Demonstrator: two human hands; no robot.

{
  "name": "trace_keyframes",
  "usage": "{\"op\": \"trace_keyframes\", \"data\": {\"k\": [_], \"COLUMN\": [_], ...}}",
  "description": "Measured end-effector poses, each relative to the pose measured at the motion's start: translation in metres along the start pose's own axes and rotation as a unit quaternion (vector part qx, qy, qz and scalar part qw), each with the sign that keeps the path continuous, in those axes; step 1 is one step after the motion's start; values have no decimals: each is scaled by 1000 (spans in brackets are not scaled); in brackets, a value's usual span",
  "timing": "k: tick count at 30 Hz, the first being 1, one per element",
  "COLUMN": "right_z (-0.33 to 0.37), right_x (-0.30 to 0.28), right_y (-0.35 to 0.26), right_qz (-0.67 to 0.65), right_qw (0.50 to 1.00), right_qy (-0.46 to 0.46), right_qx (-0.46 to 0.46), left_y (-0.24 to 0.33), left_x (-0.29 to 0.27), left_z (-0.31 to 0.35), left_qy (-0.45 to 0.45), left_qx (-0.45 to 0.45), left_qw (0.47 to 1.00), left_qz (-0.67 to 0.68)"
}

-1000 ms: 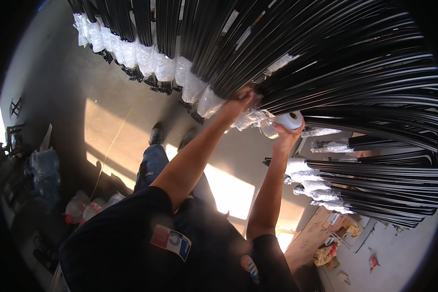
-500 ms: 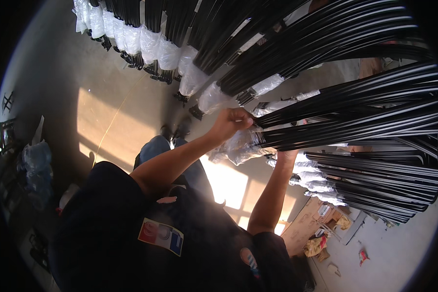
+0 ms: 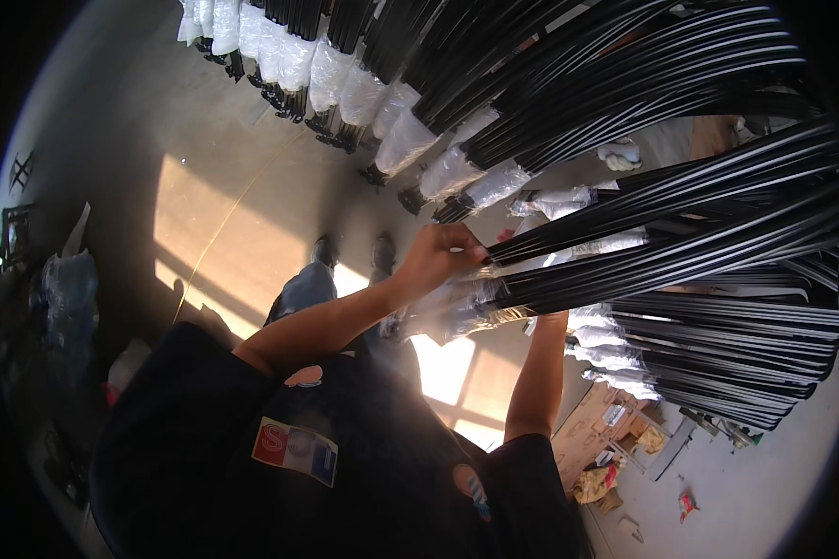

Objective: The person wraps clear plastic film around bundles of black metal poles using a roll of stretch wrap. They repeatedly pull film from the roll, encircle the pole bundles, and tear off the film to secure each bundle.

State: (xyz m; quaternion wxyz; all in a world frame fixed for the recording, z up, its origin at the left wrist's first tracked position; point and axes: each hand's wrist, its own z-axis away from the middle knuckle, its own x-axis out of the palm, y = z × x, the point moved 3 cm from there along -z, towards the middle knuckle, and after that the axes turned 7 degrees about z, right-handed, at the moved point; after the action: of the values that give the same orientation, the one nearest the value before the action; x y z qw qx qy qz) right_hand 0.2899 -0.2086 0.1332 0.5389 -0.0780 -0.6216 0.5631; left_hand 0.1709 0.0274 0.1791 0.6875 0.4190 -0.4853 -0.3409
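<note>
My left hand (image 3: 438, 256) is closed around the plastic-wrapped end of a bundle of long black rods (image 3: 662, 256) that runs off to the right. The clear wrap (image 3: 447, 312) bunches just below my fingers. My right forearm (image 3: 536, 382) rises from below and passes behind the same bundle, so the right hand itself is hidden by the rods. My feet (image 3: 354, 252) stand on the concrete floor beneath.
More black rod bundles with white-wrapped ends (image 3: 345, 84) lean in a row across the top, and others stack at the right (image 3: 718, 354). Sunlit patches (image 3: 214, 233) lie on the floor. Cardboard and scraps (image 3: 606, 466) sit at the lower right, bags (image 3: 65, 298) at the left.
My left hand has slid down onto the wrapped end of a lower bundle. My right hand, which held a white tape roll a second ago, has gone out of sight behind the rods.
</note>
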Motion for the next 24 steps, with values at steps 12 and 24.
{"op": "trace_keyframes", "data": {"k": [12,24], "right_z": [-38,-96], "right_x": [-39,134], "right_y": [-5,-32], "right_qz": [118,340], "right_qw": [986,850], "right_qy": [-105,-385], "right_qx": [-59,-116], "left_y": [-25,-40], "left_x": [20,40], "left_z": [-7,-13], "left_qy": [47,129], "left_qx": [-46,-107], "left_qw": [991,964], "left_qz": [116,206]}}
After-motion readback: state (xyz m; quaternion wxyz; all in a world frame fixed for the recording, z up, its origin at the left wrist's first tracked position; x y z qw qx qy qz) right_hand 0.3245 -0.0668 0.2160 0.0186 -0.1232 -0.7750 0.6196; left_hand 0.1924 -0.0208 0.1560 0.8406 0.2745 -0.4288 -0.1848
